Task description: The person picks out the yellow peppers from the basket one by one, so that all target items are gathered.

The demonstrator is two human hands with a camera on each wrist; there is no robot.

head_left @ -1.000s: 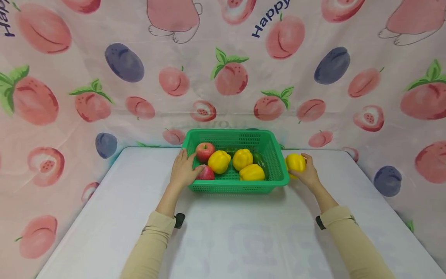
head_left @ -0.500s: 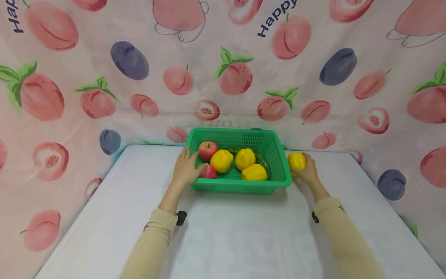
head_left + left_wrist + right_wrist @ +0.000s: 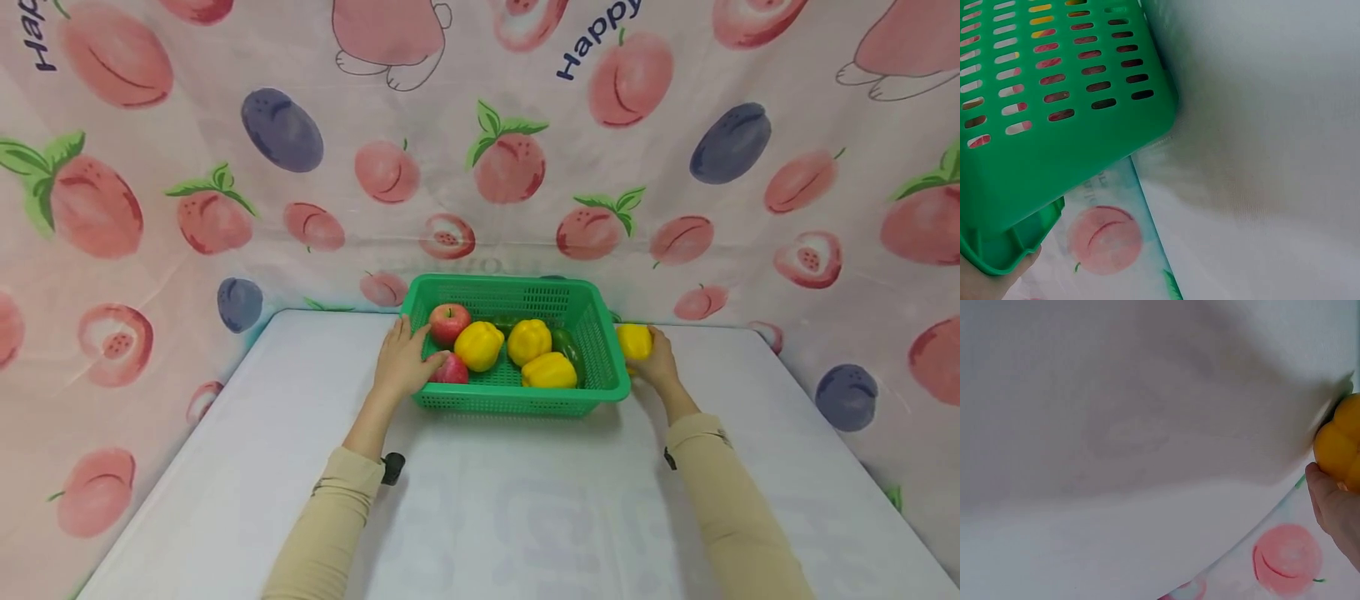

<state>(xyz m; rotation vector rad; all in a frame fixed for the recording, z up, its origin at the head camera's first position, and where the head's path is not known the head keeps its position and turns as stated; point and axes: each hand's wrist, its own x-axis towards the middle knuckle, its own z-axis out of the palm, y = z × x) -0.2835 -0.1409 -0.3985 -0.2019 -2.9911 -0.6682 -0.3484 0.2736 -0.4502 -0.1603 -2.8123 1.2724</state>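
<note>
A green plastic basket [image 3: 517,402] stands on the white table. My left hand [image 3: 401,358] grips its left rim, the thumb inside over a red apple [image 3: 452,371]; in the left wrist view a little of that hand [image 3: 985,281] shows under the rim. Another red apple [image 3: 450,323] lies behind. Three yellow bell peppers, one at the left [image 3: 479,347], one in the middle [image 3: 529,342] and one in front [image 3: 550,372], share the basket with a dark green cucumber-like vegetable [image 3: 567,353]. Just outside its right wall, my right hand [image 3: 658,363] holds a yellow bell pepper [image 3: 634,340].
The white table [image 3: 480,500] extends in front of and to both sides of the basket. A pink fruit-printed cloth [image 3: 337,150] hangs behind the table and along its sides. Something dark green lies at the back of the basket, mostly hidden.
The camera view has shifted slightly. My right hand has moved a little left with the yellow bell pepper, closer to the basket's wall. The left hand stays on the rim.
</note>
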